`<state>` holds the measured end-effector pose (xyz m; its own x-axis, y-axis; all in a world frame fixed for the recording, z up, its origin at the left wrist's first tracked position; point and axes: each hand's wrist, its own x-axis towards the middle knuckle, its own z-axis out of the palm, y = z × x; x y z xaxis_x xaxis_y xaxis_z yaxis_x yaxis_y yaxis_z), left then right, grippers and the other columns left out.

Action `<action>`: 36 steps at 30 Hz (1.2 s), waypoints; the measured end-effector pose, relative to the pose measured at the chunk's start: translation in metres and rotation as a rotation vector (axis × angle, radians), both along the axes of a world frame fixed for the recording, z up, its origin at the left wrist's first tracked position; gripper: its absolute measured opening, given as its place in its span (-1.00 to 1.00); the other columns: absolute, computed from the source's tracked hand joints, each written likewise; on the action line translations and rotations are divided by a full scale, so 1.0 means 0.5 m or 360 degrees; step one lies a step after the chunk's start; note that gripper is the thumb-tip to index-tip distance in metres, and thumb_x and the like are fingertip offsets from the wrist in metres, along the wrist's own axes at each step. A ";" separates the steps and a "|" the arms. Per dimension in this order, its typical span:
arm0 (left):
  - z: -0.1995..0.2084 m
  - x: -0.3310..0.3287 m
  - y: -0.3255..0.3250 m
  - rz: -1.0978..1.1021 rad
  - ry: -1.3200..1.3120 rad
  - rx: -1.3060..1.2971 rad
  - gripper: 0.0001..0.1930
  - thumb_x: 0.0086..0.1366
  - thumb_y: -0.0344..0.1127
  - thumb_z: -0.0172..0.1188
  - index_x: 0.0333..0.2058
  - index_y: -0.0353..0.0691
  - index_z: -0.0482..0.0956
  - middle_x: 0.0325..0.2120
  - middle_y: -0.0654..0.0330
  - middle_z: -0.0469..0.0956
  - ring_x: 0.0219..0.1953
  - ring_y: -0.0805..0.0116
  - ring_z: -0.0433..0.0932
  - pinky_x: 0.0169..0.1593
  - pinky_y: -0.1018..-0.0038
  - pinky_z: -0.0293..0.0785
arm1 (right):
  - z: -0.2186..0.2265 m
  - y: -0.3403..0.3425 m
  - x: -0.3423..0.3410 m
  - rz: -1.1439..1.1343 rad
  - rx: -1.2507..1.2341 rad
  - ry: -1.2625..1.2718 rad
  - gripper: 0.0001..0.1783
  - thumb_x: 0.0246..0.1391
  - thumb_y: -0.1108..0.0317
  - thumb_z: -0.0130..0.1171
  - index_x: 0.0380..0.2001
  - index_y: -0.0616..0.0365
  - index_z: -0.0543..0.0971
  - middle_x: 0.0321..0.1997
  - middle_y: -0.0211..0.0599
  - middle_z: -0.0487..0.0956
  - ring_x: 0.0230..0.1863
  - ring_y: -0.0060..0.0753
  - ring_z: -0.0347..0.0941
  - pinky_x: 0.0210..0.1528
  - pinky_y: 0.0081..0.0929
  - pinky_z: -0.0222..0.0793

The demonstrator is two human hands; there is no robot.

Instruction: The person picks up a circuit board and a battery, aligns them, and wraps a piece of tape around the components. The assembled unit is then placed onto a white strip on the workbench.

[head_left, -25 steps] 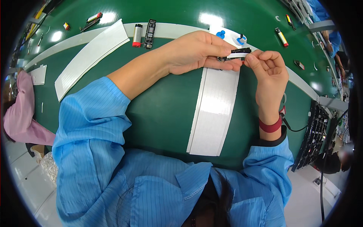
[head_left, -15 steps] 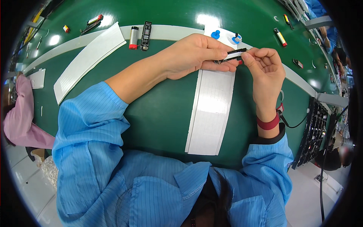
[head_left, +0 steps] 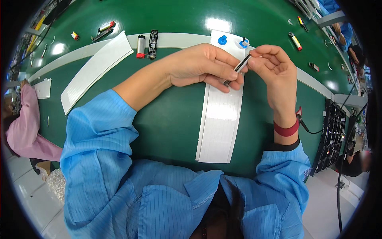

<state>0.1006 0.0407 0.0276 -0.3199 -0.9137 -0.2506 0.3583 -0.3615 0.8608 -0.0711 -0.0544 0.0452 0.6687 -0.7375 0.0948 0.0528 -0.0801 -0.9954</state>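
Note:
Over the white ribbed strip (head_left: 221, 115), my left hand (head_left: 195, 65) grips a narrow black circuit board piece (head_left: 242, 63) with a pale edge between thumb and fingers. It is tilted, its upper end toward the right. My right hand (head_left: 276, 67) pinches near that upper end with thumb and forefinger, the other fingers curled. Exactly what the right fingertips hold is too small to make out. Just beyond the hands, a blue knob (head_left: 222, 40) and a blue-and-white knob (head_left: 244, 43) stand on the strip's far end.
A silver battery cell (head_left: 141, 46) with a red end stands beside a black display board (head_left: 152, 44) at the white rail. Another white strip (head_left: 95, 67) lies left. More cells (head_left: 295, 41) lie on the far green surface. A black rack (head_left: 330, 135) is at right; a co-worker's pink sleeve (head_left: 30, 119) at left.
The black piece has turned from nearly level to steeply tilted and shows edge-on. My left hand has shifted slightly down and nearer; the right hand stays close to the piece's end.

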 end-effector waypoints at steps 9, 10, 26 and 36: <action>-0.009 -0.039 0.007 0.0514 -0.0392 -0.0228 -0.66 0.04 -0.47 0.21 -0.14 -0.35 0.47 -0.32 0.12 0.56 -0.30 0.44 0.55 -0.27 0.58 0.52 | -0.007 0.006 0.006 -0.0117 0.0169 -0.0047 -0.72 -0.12 0.57 0.15 -0.25 0.39 0.44 -0.43 -0.18 0.56 -0.44 -0.50 0.49 -0.34 -0.65 0.42; -0.009 -0.039 0.007 0.0526 -0.0394 -0.0210 -0.66 0.05 -0.48 0.21 -0.14 -0.35 0.47 -0.31 0.11 0.56 -0.31 0.44 0.55 -0.27 0.59 0.52 | -0.008 0.005 0.007 -0.0118 0.0173 -0.0041 -0.72 -0.12 0.57 0.15 -0.25 0.39 0.44 -0.43 -0.18 0.56 -0.44 -0.50 0.49 -0.34 -0.65 0.42; -0.015 -0.054 0.009 0.0593 -0.0456 -0.0285 -0.66 0.09 -0.46 0.17 -0.11 -0.36 0.45 -0.37 0.07 0.57 -0.35 0.42 0.56 -0.24 0.57 0.53 | -0.014 -0.009 -0.002 -0.0006 0.0592 -0.0133 -0.66 -0.12 0.58 0.09 -0.20 0.39 0.36 -0.42 -0.12 0.55 -0.41 -0.39 0.52 -0.30 -0.59 0.49; -0.025 -0.049 0.013 0.0654 -0.1168 -0.0787 -0.66 0.06 -0.47 0.20 -0.14 -0.36 0.48 -0.40 0.09 0.58 -0.40 0.48 0.56 -0.31 0.65 0.48 | -0.003 -0.008 0.000 -0.0005 0.0434 -0.0003 -0.63 -0.12 0.58 0.10 -0.18 0.38 0.32 -0.42 -0.09 0.55 -0.41 -0.37 0.53 -0.28 -0.53 0.49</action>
<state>0.0764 0.0472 0.0150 0.1295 -0.9748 0.1815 -0.3098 0.1341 0.9413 -0.0711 -0.0583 0.0436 0.6662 -0.7381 -0.1065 0.0549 0.1910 -0.9800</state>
